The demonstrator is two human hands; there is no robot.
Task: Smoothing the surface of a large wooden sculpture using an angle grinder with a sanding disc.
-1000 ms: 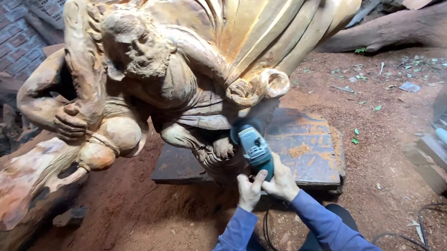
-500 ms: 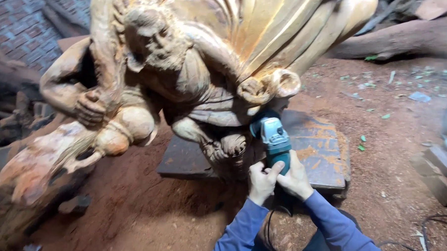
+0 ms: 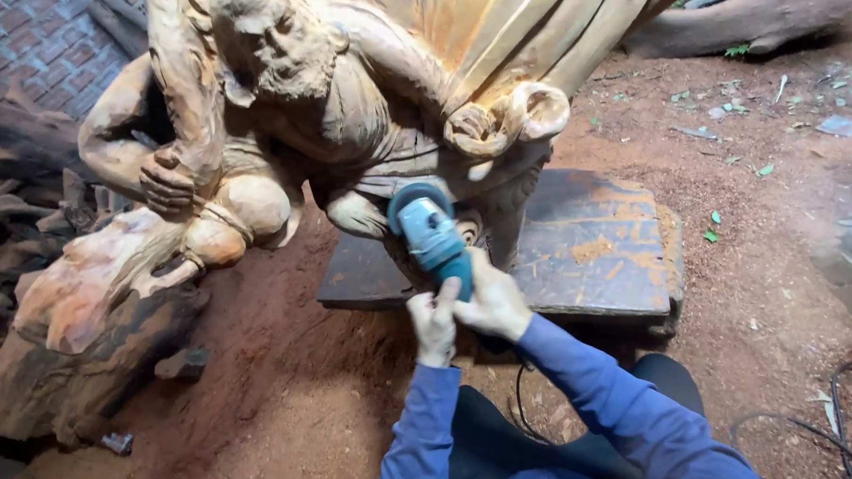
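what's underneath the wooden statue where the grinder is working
A dark flat slab with orange dust patches lies under the statue, on red dirt. The grinder and both hands cover the foot area.

We see the teal angle grinder (image 3: 433, 232) sitting higher and farther toward 12 o'clock than a second ago, its disc now pressed in at the carved foot of the wooden statue (image 3: 355, 114). Our left hand (image 3: 434, 323) and right hand (image 3: 492, 303) have pushed forward with it, arms stretched longer. Our view has drifted too: the statue now sits farther toward 3 o'clock, its bearded head no longer at the left.
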